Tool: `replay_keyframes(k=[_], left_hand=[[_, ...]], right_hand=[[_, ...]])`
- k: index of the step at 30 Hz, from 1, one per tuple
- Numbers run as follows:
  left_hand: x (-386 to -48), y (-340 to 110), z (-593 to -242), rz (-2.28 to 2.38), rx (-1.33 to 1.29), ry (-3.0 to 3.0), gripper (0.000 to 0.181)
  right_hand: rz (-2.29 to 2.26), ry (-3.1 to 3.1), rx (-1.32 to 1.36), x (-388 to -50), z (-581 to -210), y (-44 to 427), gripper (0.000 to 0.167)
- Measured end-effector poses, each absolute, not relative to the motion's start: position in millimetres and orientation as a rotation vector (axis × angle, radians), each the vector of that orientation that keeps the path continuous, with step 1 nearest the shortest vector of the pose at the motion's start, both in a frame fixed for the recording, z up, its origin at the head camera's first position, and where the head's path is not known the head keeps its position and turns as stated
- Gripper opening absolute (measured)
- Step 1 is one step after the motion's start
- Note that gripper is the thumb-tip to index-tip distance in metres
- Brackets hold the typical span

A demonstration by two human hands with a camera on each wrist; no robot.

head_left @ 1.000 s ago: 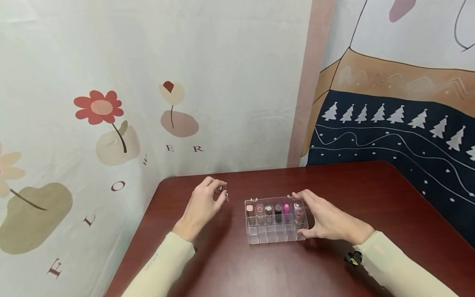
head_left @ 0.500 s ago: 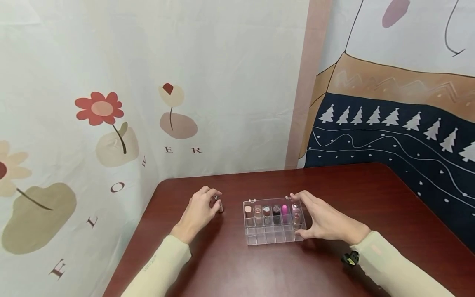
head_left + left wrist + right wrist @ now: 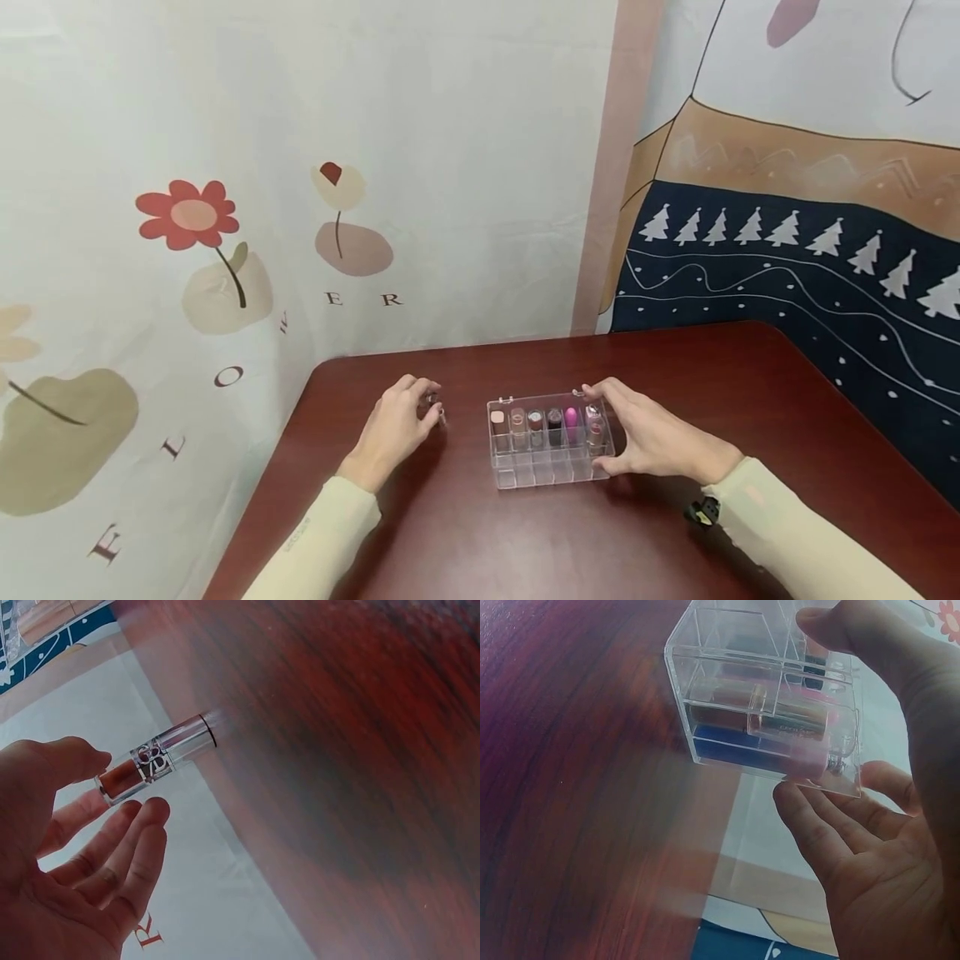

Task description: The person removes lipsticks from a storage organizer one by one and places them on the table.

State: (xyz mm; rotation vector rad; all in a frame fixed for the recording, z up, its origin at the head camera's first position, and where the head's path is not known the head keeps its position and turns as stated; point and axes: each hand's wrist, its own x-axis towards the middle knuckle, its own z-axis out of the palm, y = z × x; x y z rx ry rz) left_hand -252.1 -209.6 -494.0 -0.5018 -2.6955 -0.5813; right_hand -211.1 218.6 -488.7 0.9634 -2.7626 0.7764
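Note:
My left hand (image 3: 392, 427) pinches a small clear lipstick tube (image 3: 157, 760) between thumb and index finger, the other fingers relaxed beside it. Brownish colour and lettering show through its wall. Its far end is at or just above the tabletop; contact cannot be told. To the right is a clear divided lipstick case (image 3: 553, 479), with several lipsticks upright in its back row, one a bright pink lipstick (image 3: 572, 425). My right hand (image 3: 656, 437) grips the case's right end, thumb at the front and fingers behind. In the right wrist view, a blue-and-pink tube (image 3: 757, 750) shows through the side wall.
The reddish-brown tabletop (image 3: 465, 542) carries the case, with the left hand to its left. A pale printed cloth (image 3: 465, 167) with flowers and letters hangs behind and at the left. A navy cloth with tree prints (image 3: 757, 275) hangs at the right.
My left hand has come down and slightly left with the lipstick tube, towards the tabletop. The right hand keeps its grip on the case, and the head view has shifted slightly.

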Motion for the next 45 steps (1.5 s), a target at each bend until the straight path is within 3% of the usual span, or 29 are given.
replay_keyframes(k=[19,45], left_hand=[[-239.0,-198.7,-478.8,-0.475,-0.56,-2.519,0.033],[-219.5,-123.0,-450.1,-0.409,-0.925,-2.327,0.034]], right_hand=[[0.845,-2.764,0.976,-214.5,-492.3,216.6,0.094],[0.912,-2.754,0.964,-217.9,-493.4,223.1,0.094]])
